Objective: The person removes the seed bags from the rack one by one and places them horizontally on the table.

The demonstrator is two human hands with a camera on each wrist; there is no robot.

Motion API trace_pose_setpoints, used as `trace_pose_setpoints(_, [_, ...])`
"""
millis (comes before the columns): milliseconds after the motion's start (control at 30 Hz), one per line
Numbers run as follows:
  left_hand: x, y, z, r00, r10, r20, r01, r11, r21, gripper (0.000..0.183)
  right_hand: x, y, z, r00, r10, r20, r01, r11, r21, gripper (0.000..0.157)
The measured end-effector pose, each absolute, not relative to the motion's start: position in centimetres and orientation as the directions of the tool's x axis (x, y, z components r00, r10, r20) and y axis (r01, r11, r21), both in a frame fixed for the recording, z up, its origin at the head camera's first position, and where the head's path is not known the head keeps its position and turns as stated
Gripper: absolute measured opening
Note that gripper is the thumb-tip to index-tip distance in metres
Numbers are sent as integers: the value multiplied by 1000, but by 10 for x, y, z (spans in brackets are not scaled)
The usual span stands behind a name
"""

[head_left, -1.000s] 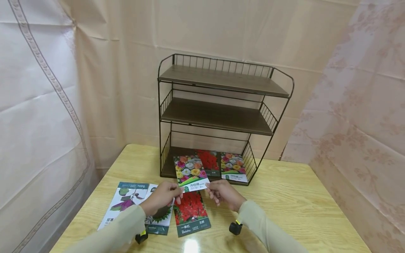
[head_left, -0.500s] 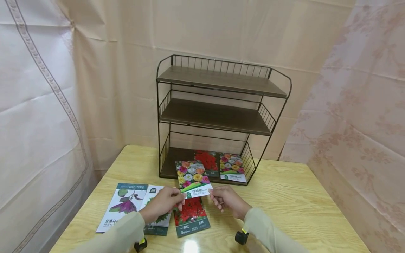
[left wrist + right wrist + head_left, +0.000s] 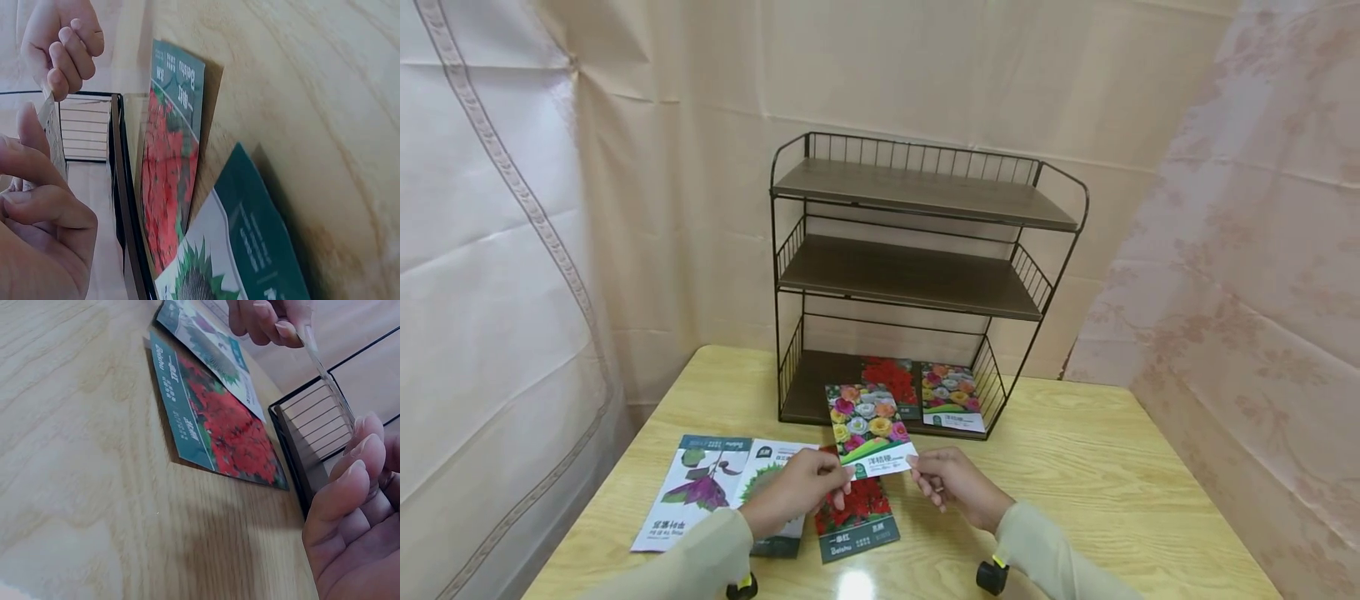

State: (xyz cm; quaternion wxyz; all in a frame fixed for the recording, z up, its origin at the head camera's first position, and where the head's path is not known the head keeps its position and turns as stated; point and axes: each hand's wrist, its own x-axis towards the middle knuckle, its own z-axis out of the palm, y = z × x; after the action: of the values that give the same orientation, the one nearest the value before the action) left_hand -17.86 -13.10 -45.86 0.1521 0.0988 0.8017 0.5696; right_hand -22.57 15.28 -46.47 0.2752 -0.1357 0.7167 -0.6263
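A seed packet with multicoloured flowers (image 3: 867, 421) is held up in front of the rack, its white lower edge toward me. My left hand (image 3: 801, 487) pinches its lower left corner, and my right hand (image 3: 958, 487) pinches the lower right one. Seen edge-on in the right wrist view, the packet (image 3: 331, 381) spans between both hands. Beneath it on the table lies a red-flower packet (image 3: 857, 517), partly covered in the head view. By my left hand are a packet with a spiky green plant (image 3: 206, 269) and a purple-leaf packet (image 3: 700, 487).
A three-tier black wire rack with dark wood shelves (image 3: 917, 275) stands at the back of the wooden table (image 3: 1075, 500). On its bottom shelf lie another red-flower packet (image 3: 891, 379) and a second multicoloured-flower packet (image 3: 952, 396). Curtains (image 3: 1247, 275) hang around the table.
Both hands have drawn the multicoloured-flower packet back toward me and slightly right, away from the bottom shelf. The packets on the table and shelf stay in place.
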Motion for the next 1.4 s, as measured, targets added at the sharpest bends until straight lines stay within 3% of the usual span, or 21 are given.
trace_pose_setpoints(933, [-163, -103, -467, -904, 424, -58, 54, 247, 968, 36, -193, 187, -469, -819, -508, -267, 197, 188, -962, 37])
trace_pose_setpoints(1400, [-162, -93, -470, -879, 472, -65, 83, 287, 954, 39, -179, 201, -474, -826, -496, -270, 211, 172, -962, 35])
